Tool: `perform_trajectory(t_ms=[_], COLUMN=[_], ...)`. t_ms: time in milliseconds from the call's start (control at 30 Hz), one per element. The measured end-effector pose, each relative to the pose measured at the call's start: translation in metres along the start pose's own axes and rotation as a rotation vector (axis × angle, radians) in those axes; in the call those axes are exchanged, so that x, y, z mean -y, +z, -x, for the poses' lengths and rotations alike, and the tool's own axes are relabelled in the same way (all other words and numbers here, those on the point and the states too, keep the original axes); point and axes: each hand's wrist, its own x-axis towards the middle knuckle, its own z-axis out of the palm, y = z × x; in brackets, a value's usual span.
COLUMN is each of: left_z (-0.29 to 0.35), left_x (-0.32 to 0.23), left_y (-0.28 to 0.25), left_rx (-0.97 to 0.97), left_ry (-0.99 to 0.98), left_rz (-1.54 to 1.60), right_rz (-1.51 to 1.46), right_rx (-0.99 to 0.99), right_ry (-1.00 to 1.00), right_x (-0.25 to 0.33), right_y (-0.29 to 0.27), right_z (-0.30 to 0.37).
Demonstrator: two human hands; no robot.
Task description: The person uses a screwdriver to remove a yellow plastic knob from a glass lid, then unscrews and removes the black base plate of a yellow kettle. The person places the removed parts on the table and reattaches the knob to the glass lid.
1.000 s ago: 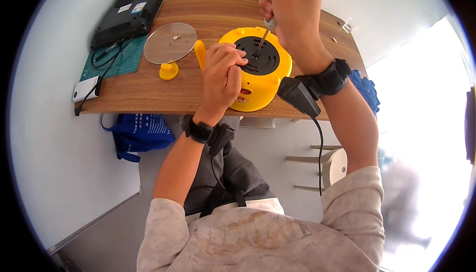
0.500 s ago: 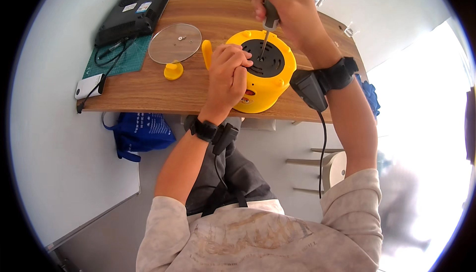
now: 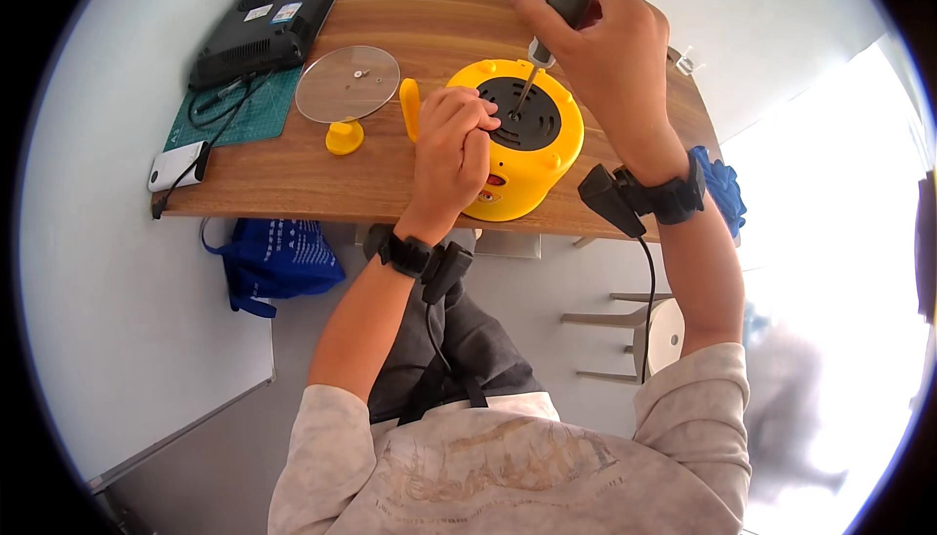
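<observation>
Standing nearly upright over the round yellow housing (image 3: 517,159), tilting slightly so the handle leans up and to the right and the thin shaft runs down-left: the screwdriver (image 3: 551,18), its tip meeting the black slotted top plate near the centre. Sitting at the near edge of the wooden desk (image 3: 293,169), right of the middle, the housing itself. Going left to right: lying at the desk's left corner, a white phone (image 3: 178,164) with a cable; resting on a green cutting mat (image 3: 229,115), a black flat device (image 3: 268,27); lying flat, a clear round disc (image 3: 347,83) with a small yellow knob (image 3: 344,137) just beside it; standing next, a yellow upright piece (image 3: 410,108). Pressing on the housing's left rim, the left hand (image 3: 451,149), grip curled against it, fingers bent. Wrapping closed around the screwdriver handle from above, the right hand (image 3: 610,57), wrist raised. Hanging below the desk, a blue bag (image 3: 268,262).
</observation>
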Motion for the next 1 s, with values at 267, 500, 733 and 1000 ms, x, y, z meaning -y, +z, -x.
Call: perform_trajectory(t_ms=[267, 500, 733, 1000], left_z=[0.002, 0.000, 0.002, 0.001], left_x=[0.002, 0.001, 0.003, 0.002], left_y=[0.001, 0.000, 0.000, 0.000], left_rx=[0.003, 0.005, -0.007, 0.005], left_ry=[0.012, 0.011, -0.003, 0.012], left_rz=[-0.011, -0.009, -0.002, -0.004], right_rz=[0.033, -0.525, -0.386, -0.484], right_rx=[0.290, 0.505, 0.266, 0.135], right_ry=[0.138, -0.005, 0.126, 0.170], right_x=[0.011, -0.014, 0.001, -0.007], right_y=[-0.023, -0.024, -0.014, -0.026], right_z=[-0.004, -0.017, -0.009, -0.001])
